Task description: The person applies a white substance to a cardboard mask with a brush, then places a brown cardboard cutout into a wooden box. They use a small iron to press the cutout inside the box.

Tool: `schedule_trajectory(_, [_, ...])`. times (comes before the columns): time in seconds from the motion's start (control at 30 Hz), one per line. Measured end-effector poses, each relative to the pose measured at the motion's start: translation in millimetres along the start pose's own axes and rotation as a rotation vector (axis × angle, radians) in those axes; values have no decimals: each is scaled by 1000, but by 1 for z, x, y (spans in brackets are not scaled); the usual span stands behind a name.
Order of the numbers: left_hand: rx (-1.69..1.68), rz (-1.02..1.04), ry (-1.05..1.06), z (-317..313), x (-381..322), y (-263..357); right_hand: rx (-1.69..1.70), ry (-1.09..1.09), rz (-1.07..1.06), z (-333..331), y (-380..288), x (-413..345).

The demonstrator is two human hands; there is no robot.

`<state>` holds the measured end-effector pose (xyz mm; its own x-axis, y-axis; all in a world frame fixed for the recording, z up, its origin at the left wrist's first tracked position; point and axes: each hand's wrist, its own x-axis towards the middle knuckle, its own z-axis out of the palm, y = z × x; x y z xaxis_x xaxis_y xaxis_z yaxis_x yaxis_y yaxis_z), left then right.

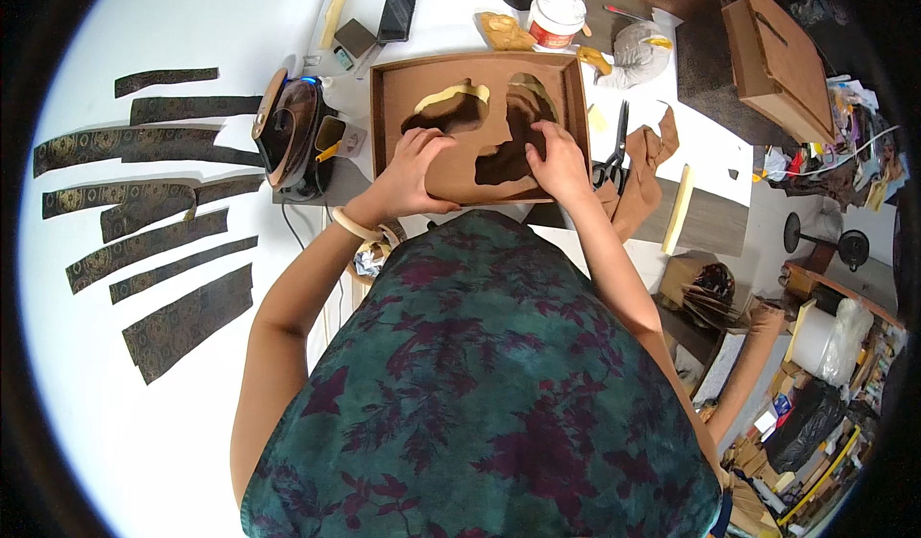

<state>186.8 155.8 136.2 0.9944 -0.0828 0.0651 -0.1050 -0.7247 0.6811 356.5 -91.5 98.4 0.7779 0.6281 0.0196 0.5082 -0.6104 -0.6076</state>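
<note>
A shallow brown box (379,99) lies on the white-covered table in front of me. Its brown fabric-like insert (471,157) has two irregular cutouts. Pale yellow foam edges show at the left cutout (453,117) and the right cutout (529,117). My left hand (410,175) rests over the box's front left part, thumb and fingers spread, with the fingertips near the left cutout. At the right side, my right hand (563,162) reaches over the wall, and its fingertips touch the right cutout's edge. Whether they pinch the material is unclear.
A steam iron (291,131) stands left of the box, beside patterned fabric strips (173,146). Black scissors (617,149) and brown scraps (644,171) lie at the right. Behind are a white tub (557,13) and a phone (397,16). A brown box (781,70) sits far right.
</note>
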Motion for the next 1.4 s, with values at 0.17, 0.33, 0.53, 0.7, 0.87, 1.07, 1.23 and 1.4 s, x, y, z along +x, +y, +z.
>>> schedule_trajectory(0.17, [-82,8,-19,2,-1,-12,20,-7,-54,8,6,2])
schedule_trajectory(0.33, [-128,-98,-165,0,4,-26,48,-156,-63,16,4,9])
schedule_trajectory(0.53, [-71,-136,-200,13,10,-46,13,-309,-83,19,1,14])
schedule_trajectory(0.7, [51,-212,-156,31,10,-61,-41,-305,-88,19,4,17])
schedule_trajectory(0.87, [221,-173,-68,35,14,-50,-167,-78,-154,19,9,25])
schedule_trajectory(1.07, [441,-355,-133,12,39,-44,-407,-316,-33,5,8,54])
schedule_trajectory(1.23, [384,-501,-290,33,46,-62,-539,-555,82,17,16,61])
schedule_trajectory(1.4, [418,-570,-286,60,46,-80,-588,-665,108,28,26,63])
